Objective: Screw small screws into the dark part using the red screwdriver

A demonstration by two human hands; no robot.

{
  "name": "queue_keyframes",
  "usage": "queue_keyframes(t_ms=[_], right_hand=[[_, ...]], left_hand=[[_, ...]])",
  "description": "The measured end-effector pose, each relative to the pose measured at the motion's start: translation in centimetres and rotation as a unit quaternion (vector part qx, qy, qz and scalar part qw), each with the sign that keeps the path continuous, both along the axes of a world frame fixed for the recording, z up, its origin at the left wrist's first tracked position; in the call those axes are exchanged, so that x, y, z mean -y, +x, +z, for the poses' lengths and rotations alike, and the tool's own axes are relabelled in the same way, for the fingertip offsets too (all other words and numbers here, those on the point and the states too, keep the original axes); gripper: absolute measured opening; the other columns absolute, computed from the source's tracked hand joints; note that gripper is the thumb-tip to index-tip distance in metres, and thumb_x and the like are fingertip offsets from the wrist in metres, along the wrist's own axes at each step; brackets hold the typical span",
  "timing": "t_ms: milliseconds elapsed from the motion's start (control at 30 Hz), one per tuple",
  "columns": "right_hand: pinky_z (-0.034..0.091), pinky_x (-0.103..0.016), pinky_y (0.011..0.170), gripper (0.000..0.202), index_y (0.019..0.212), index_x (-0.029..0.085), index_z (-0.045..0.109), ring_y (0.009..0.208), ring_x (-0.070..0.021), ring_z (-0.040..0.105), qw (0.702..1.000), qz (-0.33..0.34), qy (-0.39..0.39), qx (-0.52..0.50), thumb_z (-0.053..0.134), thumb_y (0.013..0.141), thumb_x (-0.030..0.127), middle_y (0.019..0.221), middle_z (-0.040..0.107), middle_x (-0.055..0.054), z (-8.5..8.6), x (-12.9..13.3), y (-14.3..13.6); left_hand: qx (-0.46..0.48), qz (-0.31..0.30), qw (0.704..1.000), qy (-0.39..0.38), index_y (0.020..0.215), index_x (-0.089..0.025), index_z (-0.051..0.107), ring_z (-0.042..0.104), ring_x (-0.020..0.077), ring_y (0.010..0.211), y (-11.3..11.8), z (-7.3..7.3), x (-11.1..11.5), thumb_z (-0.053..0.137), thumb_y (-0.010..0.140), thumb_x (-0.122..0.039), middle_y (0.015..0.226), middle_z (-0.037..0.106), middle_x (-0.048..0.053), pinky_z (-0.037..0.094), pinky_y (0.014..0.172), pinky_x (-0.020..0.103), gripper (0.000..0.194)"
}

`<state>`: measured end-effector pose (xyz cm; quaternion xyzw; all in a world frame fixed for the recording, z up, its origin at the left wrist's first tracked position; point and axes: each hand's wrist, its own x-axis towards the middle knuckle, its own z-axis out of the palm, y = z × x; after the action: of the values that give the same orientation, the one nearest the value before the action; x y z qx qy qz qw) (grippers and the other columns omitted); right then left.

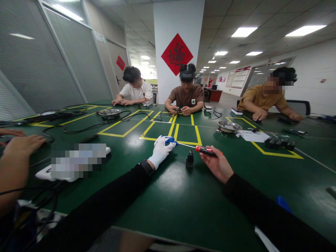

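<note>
My left hand [162, 150], in a white glove, is closed on a small blue object [170, 140] above the green table. My right hand [217, 163] is bare and holds a screwdriver [205, 150] by its red and black handle. The screwdriver's thin shaft points left, and its tip reaches the blue object; whether it sits in a screw cannot be made out. Between my hands, a little nearer to me, a black cylindrical part [189, 159] stands upright on the table.
Yellow tape marks the green table [168, 213]. A white device [76, 162] and another person's hands are at the left. Farther back are metal bowls [230, 126], black blocks [279, 142], a paper sheet [253, 135], cables and three seated people.
</note>
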<state>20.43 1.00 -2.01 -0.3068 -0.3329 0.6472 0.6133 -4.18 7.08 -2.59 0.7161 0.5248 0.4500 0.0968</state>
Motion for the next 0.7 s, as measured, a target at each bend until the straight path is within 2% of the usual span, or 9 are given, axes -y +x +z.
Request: queue_keyframes(t_ms=[133, 267, 333, 400, 433, 500, 600, 700], right_hand=[[0.054, -0.03, 0.077, 0.019, 0.089, 0.018, 0.06, 0.082, -0.017, 0.069, 0.996, 0.02, 0.05, 0.065, 0.068, 0.072, 0.019, 0.097, 0.071, -0.007, 0.2, 0.5, -0.3], [0.05, -0.039, 0.086, 0.015, 0.074, 0.018, 0.059, 0.095, -0.0203, 0.065, 0.971, -0.002, 0.103, 0.216, 0.07, 0.065, 0.016, 0.121, 0.06, -0.007, -0.1, 0.6, -0.4], [0.044, -0.044, 0.093, 0.01, 0.068, 0.017, 0.059, 0.102, -0.0228, 0.061, 0.928, -0.033, 0.151, 0.34, 0.068, 0.065, 0.015, 0.121, 0.059, -0.007, -0.3, 0.5, -0.3], [0.04, -0.045, 0.096, 0.006, 0.068, 0.018, 0.061, 0.104, -0.0232, 0.058, 0.86, -0.066, 0.211, 0.459, 0.065, 0.067, 0.013, 0.111, 0.061, -0.008, -0.3, 0.5, -0.4], [0.039, -0.045, 0.096, 0.006, 0.069, 0.018, 0.061, 0.103, -0.0227, 0.057, 0.827, -0.075, 0.237, 0.505, 0.062, 0.069, 0.013, 0.106, 0.062, -0.008, -0.2, 0.6, -0.4], [0.041, -0.042, 0.093, 0.007, 0.07, 0.018, 0.061, 0.098, -0.0214, 0.058, 0.774, -0.078, 0.273, 0.565, 0.058, 0.072, 0.012, 0.1, 0.061, -0.007, 0.1, 1.0, -0.6], [0.044, -0.037, 0.086, 0.009, 0.072, 0.019, 0.059, 0.092, -0.0192, 0.058, 0.722, -0.056, 0.283, 0.629, 0.054, 0.075, 0.012, 0.098, 0.057, -0.007, 0.6, 1.8, -0.9], [0.046, -0.033, 0.078, 0.007, 0.075, 0.02, 0.058, 0.085, -0.0175, 0.058, 0.678, -0.035, 0.27, 0.682, 0.054, 0.076, 0.014, 0.1, 0.054, -0.006, 0.7, 2.6, -1.1]], left_hand=[[0.04, 0.029, 0.999, 0.008, 0.082, -0.018, 0.071, 0.058, 0.0217, 0.1, -0.2, -0.1, -0.1, 0.057, 0.079, -0.042, 0.097, 0.068, 0.006, 0.036, 0.101, 0.039, 0.027], [0.06, 0.022, 0.998, 0.009, 0.08, -0.02, 0.071, 0.058, 0.0199, 0.099, -0.1, 0.2, 0.2, 0.046, 0.086, -0.04, 0.095, 0.069, 0.004, 0.037, 0.099, 0.037, 0.033], [0.053, 0.004, 0.998, 0.02, 0.077, -0.02, 0.07, 0.057, 0.0187, 0.1, 0.0, 0.6, 0.7, 0.041, 0.088, -0.037, 0.097, 0.068, 0.002, 0.034, 0.102, 0.036, 0.035], [0.052, -0.014, 0.998, 0.033, 0.07, -0.019, 0.068, 0.057, 0.0172, 0.095, 0.2, 1.0, 1.1, 0.04, 0.089, -0.037, 0.089, 0.068, 0.002, 0.033, 0.101, 0.034, 0.038], [0.059, -0.021, 0.998, 0.031, 0.065, -0.018, 0.065, 0.058, 0.0164, 0.088, 0.4, 1.2, 1.4, 0.039, 0.089, -0.038, 0.081, 0.067, 0.002, 0.036, 0.097, 0.033, 0.04], [0.103, -0.037, 0.994, 0.007, 0.056, -0.016, 0.058, 0.056, 0.0143, 0.069, 0.6, 1.3, 1.8, 0.04, 0.088, -0.042, 0.064, 0.06, 0.001, 0.044, 0.08, 0.029, 0.045], [0.205, -0.073, 0.975, -0.039, 0.054, -0.016, 0.051, 0.048, 0.0115, 0.051, 1.4, 1.3, 2.3, 0.042, 0.086, -0.046, 0.051, 0.05, -0.001, 0.041, 0.056, 0.024, 0.045], [0.281, -0.099, 0.954, -0.034, 0.053, -0.016, 0.049, 0.048, 0.0106, 0.05, 2.4, 1.4, 3.2, 0.044, 0.086, -0.046, 0.048, 0.047, -0.002, 0.042, 0.057, 0.023, 0.045]])
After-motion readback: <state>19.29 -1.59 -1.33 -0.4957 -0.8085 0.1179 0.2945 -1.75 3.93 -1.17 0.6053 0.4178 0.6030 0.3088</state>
